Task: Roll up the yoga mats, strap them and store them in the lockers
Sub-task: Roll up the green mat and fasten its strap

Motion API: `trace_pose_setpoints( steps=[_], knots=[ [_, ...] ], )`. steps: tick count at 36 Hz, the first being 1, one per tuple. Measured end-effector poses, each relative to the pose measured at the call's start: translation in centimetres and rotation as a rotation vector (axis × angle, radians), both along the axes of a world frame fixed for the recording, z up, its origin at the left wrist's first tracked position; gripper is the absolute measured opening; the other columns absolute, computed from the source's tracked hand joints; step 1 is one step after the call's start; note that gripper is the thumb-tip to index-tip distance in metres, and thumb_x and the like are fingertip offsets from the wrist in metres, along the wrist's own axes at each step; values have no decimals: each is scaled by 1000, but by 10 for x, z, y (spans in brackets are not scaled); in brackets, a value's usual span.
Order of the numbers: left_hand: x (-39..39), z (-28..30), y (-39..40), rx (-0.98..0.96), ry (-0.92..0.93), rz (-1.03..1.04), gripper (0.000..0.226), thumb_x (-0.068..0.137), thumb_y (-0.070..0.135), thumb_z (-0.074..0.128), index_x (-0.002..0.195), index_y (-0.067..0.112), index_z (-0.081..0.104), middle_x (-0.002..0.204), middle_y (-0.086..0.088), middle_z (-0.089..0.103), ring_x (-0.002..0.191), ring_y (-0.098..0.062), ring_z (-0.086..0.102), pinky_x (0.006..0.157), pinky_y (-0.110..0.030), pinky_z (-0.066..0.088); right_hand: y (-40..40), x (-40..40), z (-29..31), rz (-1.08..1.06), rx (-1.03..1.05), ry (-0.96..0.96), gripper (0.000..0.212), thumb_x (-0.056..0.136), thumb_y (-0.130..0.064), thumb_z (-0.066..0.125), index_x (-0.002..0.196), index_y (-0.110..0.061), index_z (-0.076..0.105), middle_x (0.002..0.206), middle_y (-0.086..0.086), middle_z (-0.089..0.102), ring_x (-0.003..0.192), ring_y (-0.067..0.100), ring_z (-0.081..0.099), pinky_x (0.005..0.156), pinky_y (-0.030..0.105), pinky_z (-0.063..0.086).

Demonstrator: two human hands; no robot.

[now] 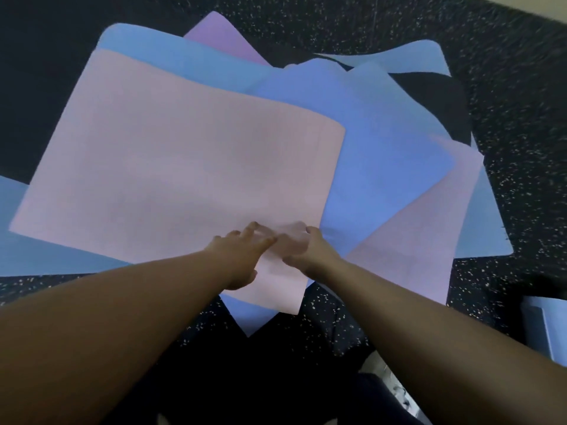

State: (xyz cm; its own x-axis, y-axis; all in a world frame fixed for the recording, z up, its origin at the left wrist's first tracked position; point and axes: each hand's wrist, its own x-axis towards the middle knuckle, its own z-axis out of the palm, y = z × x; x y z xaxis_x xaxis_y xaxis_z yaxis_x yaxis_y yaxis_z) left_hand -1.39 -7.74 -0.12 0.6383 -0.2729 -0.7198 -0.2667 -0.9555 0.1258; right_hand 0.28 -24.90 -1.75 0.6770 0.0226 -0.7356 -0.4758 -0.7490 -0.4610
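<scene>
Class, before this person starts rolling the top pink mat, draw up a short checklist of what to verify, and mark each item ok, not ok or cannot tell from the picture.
1. Both hands at the near corner of the pink mat: ok; left hand and right hand are there.
2. Firm grip on that edge: cannot tell; fingers are blurred.
3. Pink mat lies on top of the pile: ok.
4. Mat lies flat: ok, no visible folds.
5. Mats beneath squared up: not ok; the blue mat and others fan out at angles.
6. Strap within reach: cannot tell; none is visible.
</scene>
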Motion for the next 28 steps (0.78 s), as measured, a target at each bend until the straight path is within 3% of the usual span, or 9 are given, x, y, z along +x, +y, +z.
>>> trace_pose_setpoints(
  steps=[6,9,15,18,20,22,25,26,28],
  knots=[
    [-1,1,4,-33,80,57,87,97,33,52,146,49,-18,159,-9,-21,123,-31,51,93,-40,47,2,-3,-2,-144,109,-55,90,83,-24,74,150,-16,15,142,5,41,123,25,49,85,26,39],
    [2,2,6,-69,48,103,92,98,33,51,142,48,-28,161,-13,-14,113,-31,58,93,-42,49,5,-4,-5,-232,137,-150,88,82,-23,74,150,-13,17,141,6,43,118,23,54,89,31,46],
    [13,9,16,-78,-184,25,85,100,28,45,143,47,-26,149,-7,31,111,-28,55,79,-33,41,6,6,6,-285,192,-306,48,88,-9,58,134,-12,45,105,1,56,77,8,55,52,9,39],
    [16,15,17,-9,-416,-68,96,94,25,59,145,46,-19,141,-7,35,109,-27,52,76,-33,43,10,6,11,-288,215,-363,47,88,-8,58,131,-21,43,110,6,55,74,4,56,52,10,38],
    [18,14,19,-32,-595,-181,112,75,18,77,145,43,-7,140,-12,40,111,-32,54,70,-37,51,14,3,15,-281,257,-402,49,87,-7,56,128,-27,39,109,7,54,74,9,57,58,16,41],
    [25,20,18,-73,-690,-210,113,72,12,75,146,42,-6,152,-17,31,127,-40,45,79,-44,53,18,1,22,-241,296,-437,48,88,-7,53,126,-32,38,102,3,54,75,12,56,63,24,44],
    [38,27,20,-55,-808,-249,110,93,14,56,132,47,-41,156,-9,-22,146,-39,7,107,-47,35,22,-2,35,-171,359,-438,47,90,-7,55,121,-38,38,93,-8,53,74,8,53,63,21,42],
    [42,34,22,-63,-816,-234,111,95,14,56,128,50,-44,151,-6,-29,147,-38,1,109,-48,31,23,-3,39,-153,382,-441,46,90,-8,56,118,-41,38,91,-11,53,74,6,53,62,19,41],
    [47,46,28,-143,-900,-215,117,88,12,67,135,53,-33,152,-4,-23,146,-41,9,106,-51,36,25,-5,48,-106,385,-462,48,90,-10,57,113,-47,37,90,-14,54,75,5,54,64,19,43]
  ],
)
